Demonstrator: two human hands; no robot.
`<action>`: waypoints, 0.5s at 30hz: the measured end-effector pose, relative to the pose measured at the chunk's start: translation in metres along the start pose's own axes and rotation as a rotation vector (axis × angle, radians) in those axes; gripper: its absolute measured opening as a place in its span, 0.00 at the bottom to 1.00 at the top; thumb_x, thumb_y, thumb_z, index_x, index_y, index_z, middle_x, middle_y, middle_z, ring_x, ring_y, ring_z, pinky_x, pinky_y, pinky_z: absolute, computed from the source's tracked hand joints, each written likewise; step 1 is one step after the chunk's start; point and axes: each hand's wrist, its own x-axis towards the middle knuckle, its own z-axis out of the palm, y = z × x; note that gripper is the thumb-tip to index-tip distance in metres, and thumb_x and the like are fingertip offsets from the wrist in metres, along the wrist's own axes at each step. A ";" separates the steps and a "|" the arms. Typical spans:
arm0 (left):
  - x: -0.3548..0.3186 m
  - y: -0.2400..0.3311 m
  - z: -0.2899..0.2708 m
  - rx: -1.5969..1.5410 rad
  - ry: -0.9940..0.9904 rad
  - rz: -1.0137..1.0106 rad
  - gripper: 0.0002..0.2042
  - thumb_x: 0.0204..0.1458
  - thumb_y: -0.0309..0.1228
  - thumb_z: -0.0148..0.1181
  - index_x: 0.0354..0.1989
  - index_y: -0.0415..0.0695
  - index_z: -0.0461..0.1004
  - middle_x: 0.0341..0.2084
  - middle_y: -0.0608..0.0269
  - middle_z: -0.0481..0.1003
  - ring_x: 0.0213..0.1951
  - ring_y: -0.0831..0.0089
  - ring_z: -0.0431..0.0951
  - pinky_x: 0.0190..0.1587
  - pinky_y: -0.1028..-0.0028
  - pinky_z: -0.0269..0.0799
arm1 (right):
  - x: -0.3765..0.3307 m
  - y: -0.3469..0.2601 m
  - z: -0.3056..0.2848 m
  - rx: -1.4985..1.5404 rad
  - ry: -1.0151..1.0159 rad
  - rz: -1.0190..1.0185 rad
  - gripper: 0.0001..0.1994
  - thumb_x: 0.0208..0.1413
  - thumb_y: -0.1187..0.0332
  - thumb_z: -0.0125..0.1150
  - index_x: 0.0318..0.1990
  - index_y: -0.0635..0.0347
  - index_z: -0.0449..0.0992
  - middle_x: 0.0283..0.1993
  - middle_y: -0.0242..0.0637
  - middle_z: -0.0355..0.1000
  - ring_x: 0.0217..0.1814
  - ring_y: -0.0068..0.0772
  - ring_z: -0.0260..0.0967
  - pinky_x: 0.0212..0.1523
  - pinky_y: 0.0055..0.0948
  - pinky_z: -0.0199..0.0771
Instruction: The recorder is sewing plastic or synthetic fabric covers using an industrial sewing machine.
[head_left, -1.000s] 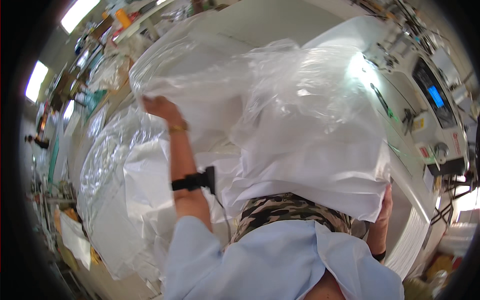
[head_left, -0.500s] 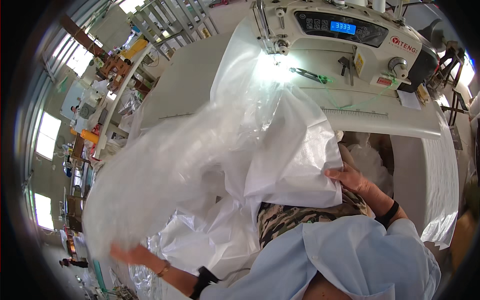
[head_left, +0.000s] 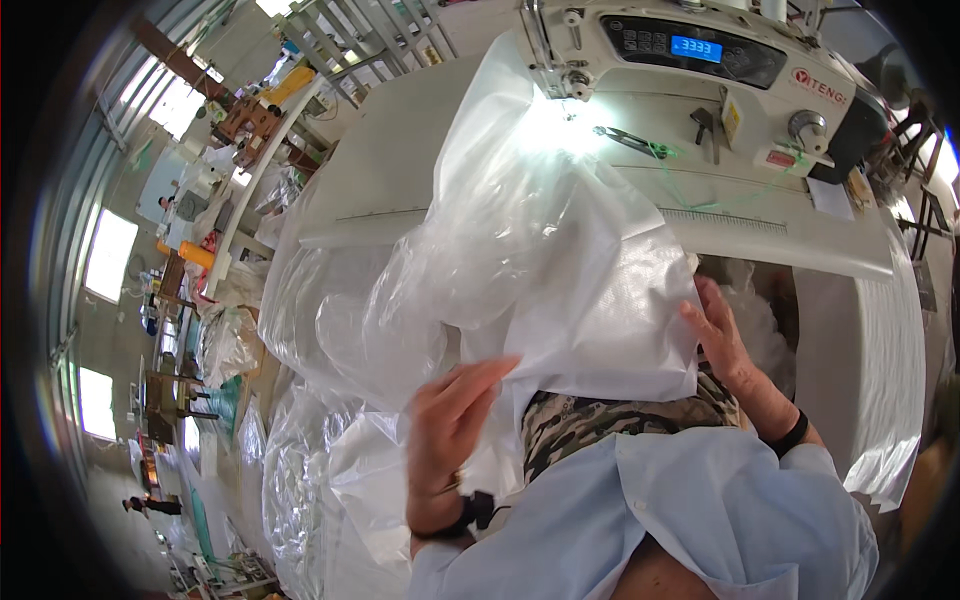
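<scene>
A white woven plastic sheet hangs from the lit needle area of a sewing machine down over my lap. Thin clear plastic film lies along its left side, bunched and wrinkled. My left hand hovers at the sheet's lower left, open, slightly blurred, its fingers stretched toward the sheet and nothing in it. At the sheet's right edge is my right hand, thumb and fingers apart. Its thumb overlaps the edge; I see no firm grip. Where the sheet meets the needle, glare hides detail.
Black thread snips with green thread lie right of the needle. A ruler strip runs along the table's front. More crumpled film fills the lower left. White material hangs at the right; a cluttered bench stands far left.
My left hand has swung from the far left toward the sheet, and the film has settled from a blurred billow. My right hand has shifted up along the sheet's edge and loosened its grip.
</scene>
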 end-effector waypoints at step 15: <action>0.092 -0.076 0.043 0.441 0.305 0.066 0.05 0.52 0.28 0.59 0.29 0.40 0.72 0.31 0.60 0.74 0.39 0.63 0.71 0.46 0.66 0.63 | 0.022 0.036 0.041 -1.189 -1.059 -0.174 0.17 0.56 0.61 0.57 0.49 0.58 0.71 0.53 0.48 0.70 0.59 0.48 0.66 0.56 0.43 0.66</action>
